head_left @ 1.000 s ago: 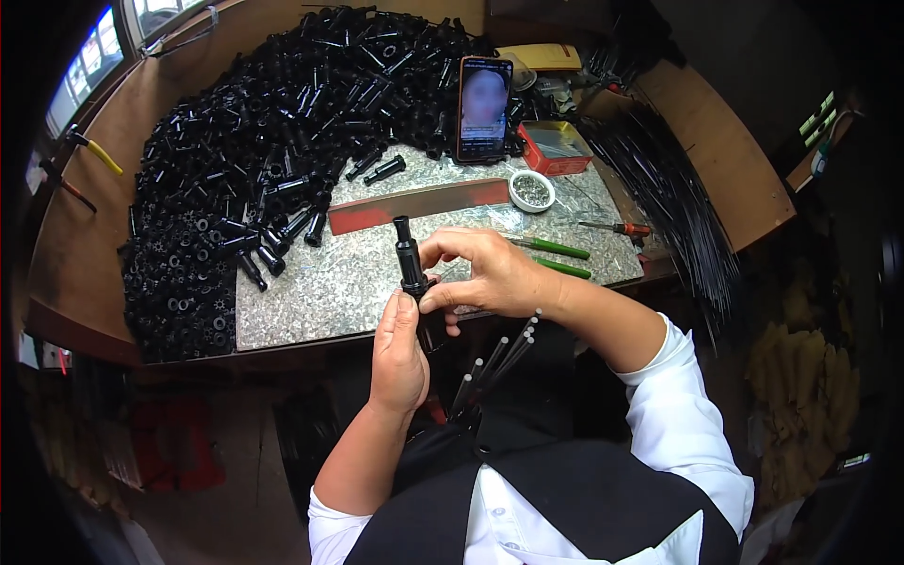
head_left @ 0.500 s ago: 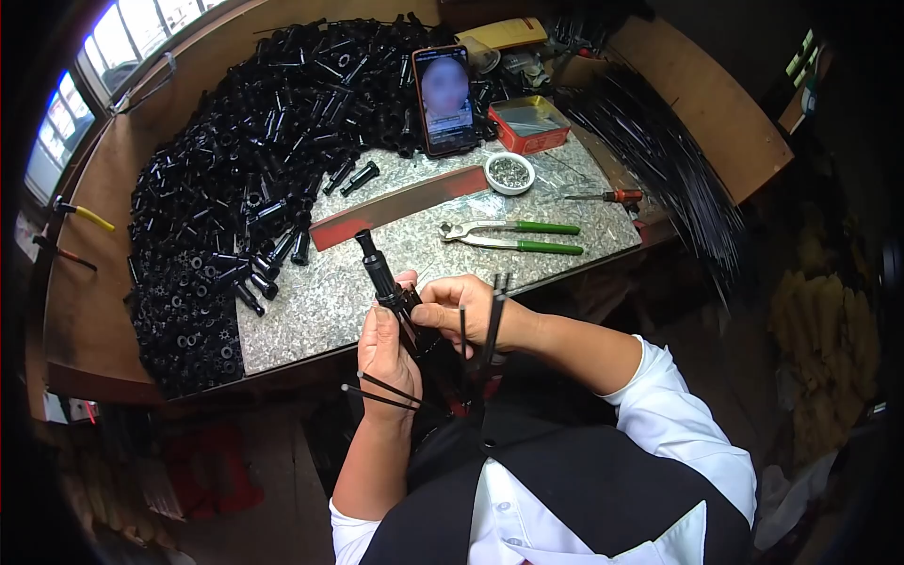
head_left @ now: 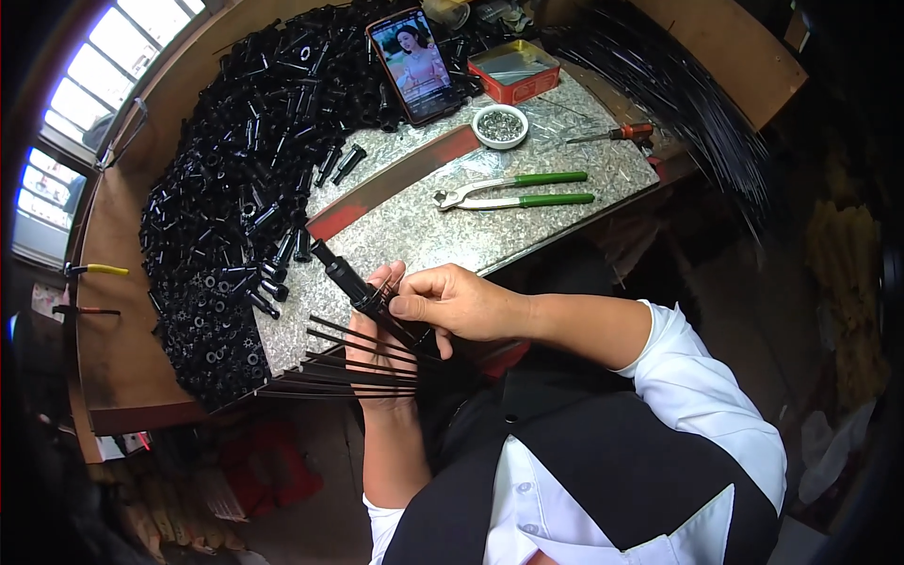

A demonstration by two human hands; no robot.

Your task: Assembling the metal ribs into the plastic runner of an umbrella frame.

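Above the near edge of the bench, both my hands are on a black umbrella frame [head_left: 347, 281], its stepped hub end tilted up and to the left. My left hand [head_left: 369, 347] is closed around the hub from below. With thumb and fingers pinched, my right hand [head_left: 450, 303] grips the frame just below the hub. Several thin black ribs [head_left: 339, 369] fan out to the left across my left wrist. The lower part of the frame is lost against my dark vest, and the small parts between my fingertips are hidden.
Green-handled pincers [head_left: 513, 190] lie beyond my hands, near a white bowl [head_left: 500, 127] of small metal bits. A red tin [head_left: 514, 75], phone [head_left: 414, 66], screwdriver [head_left: 617, 134] and painted strip [head_left: 391, 184] surround them. Black hubs [head_left: 273, 122] heap up left; loose ribs [head_left: 673, 104] lie right.
The ribs that stood up right of my hands now lie fanned to the left over my left wrist. The hub leans further left. My head view has shifted, and the phone's picture differs.
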